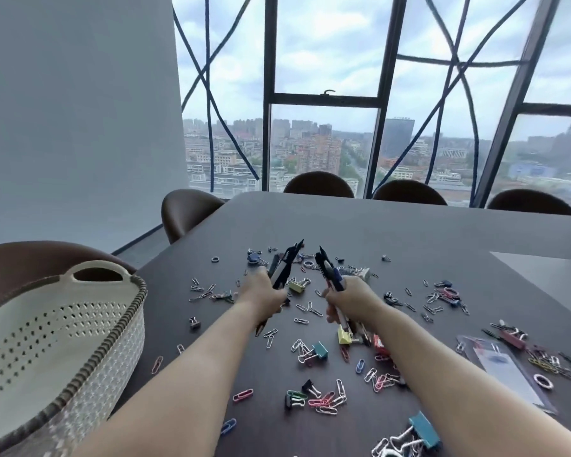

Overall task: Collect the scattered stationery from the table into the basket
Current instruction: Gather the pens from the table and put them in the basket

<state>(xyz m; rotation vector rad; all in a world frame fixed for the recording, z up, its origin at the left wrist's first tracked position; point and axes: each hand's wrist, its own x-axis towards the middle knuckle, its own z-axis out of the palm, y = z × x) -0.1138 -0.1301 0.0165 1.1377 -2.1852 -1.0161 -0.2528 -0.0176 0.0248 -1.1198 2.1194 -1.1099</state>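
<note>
My left hand [261, 291] grips a bundle of dark pens [284, 265] whose tips point up and away. My right hand [350, 300] grips a second bundle of pens [327, 270], black and blue, tilted the same way. Both hands hover over the middle of the dark table [426, 232]. Several coloured paper clips [323, 402] and binder clips [424, 428] lie scattered around and under my arms. The cream perforated basket [80, 341] with a handle stands at the left, beside the table's edge.
A clear plastic sleeve [505, 367] with more clips lies at the right. Brown chairs [318, 184] line the far side and the left corner. A light patch [548, 278] sits on the table at the right. Large windows stand behind.
</note>
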